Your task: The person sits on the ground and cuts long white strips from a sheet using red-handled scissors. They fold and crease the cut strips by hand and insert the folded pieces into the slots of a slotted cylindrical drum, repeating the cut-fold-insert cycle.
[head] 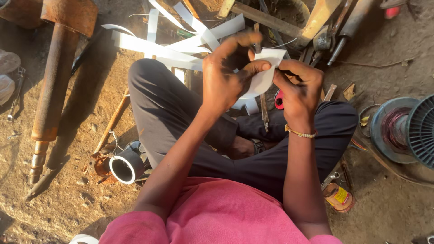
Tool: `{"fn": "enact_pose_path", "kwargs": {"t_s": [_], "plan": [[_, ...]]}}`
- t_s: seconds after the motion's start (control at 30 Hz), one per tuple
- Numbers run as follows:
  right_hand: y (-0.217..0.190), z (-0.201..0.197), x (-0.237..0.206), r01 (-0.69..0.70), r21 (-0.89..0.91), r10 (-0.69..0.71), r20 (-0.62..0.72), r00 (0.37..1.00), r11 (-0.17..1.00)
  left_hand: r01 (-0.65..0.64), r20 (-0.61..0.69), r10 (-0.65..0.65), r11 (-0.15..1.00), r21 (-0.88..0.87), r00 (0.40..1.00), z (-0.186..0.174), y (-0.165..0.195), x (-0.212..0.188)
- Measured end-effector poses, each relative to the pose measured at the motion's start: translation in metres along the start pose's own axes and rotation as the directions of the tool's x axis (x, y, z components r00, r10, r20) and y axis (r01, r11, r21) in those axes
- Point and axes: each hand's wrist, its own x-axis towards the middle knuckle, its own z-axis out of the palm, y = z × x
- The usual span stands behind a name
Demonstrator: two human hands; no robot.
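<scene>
Both your hands pinch the white strip: left hand (226,77) grips its upper end, right hand (298,88) apparently its lower edge, strip (264,74) running between them.

Warm low sunlight, long shadows, sharp

Bare brown dirt floor (86,190) bearing a long rusty iron shaft (54,90) at its left, with a short white-rimmed black pipe section (126,166) just right of the shaft's lower end, loose white paper strips (158,47) right of its top, and a copper-wire spool (402,129) well apart at far right.
</scene>
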Motion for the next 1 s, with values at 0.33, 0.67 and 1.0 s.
{"fn": "enact_pose_path", "kwargs": {"t_s": [0.33,0.67,1.0], "plan": [[-0.057,0.004,-0.023,0.046,0.082,-0.042,-0.046,0.998,0.996,-0.227,0.07,0.217,0.952,0.203,0.974,-0.006,0.062,-0.009],[-0.09,0.011,-0.046,0.132,0.028,-0.116,-0.325,0.939,0.991,-0.286,0.121,0.268,0.942,0.174,0.956,0.001,0.098,-0.031],[-0.077,0.001,-0.047,0.187,0.143,-0.152,-0.227,0.962,0.972,-0.275,0.128,0.256,0.948,0.16,0.958,0.001,0.085,-0.034]]}}
